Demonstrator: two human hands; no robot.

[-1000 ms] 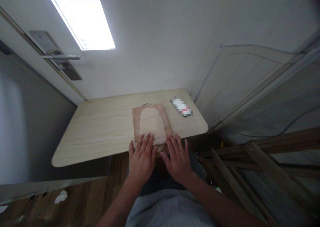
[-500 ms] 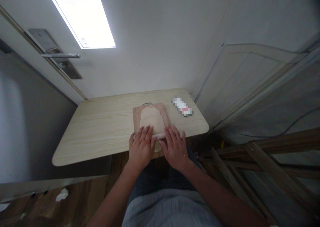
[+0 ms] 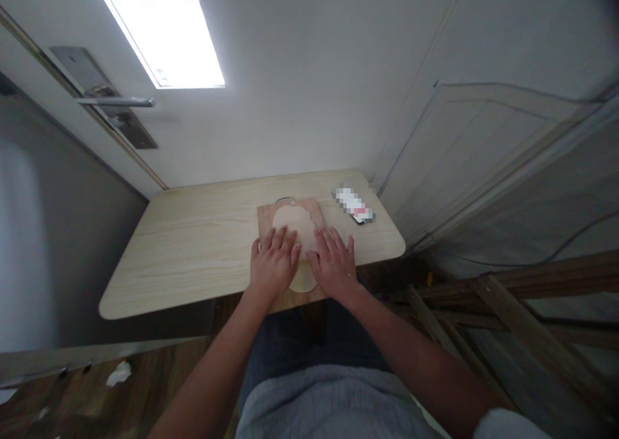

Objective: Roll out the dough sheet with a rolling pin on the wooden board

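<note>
A flat, pale sheet of dough (image 3: 293, 217) lies on a wooden cutting board (image 3: 264, 218) with a metal loop at its far end. Across the dough runs a pale rolling pin (image 3: 306, 247), mostly covered by my hands and only faintly visible between them. My left hand (image 3: 275, 263) rests palm down over the pin's left part, fingers stretched forward. Over its right part lies my right hand (image 3: 334, 263), also flat with fingers extended. Neither hand is wrapped round the pin. Some dough shows on the near side, between my wrists.
The board sits on a light wood-grain table (image 3: 193, 245), reaching past its near edge. A phone-like object (image 3: 354, 204), blurred out, lies at the right. Behind the table stands a white door with a metal handle (image 3: 116, 102). Wooden frame pieces (image 3: 517, 310) are at the right.
Both hands have moved forward over the dough, away from my body, with the rolling pin under them. More dough and board now show on the near side.
</note>
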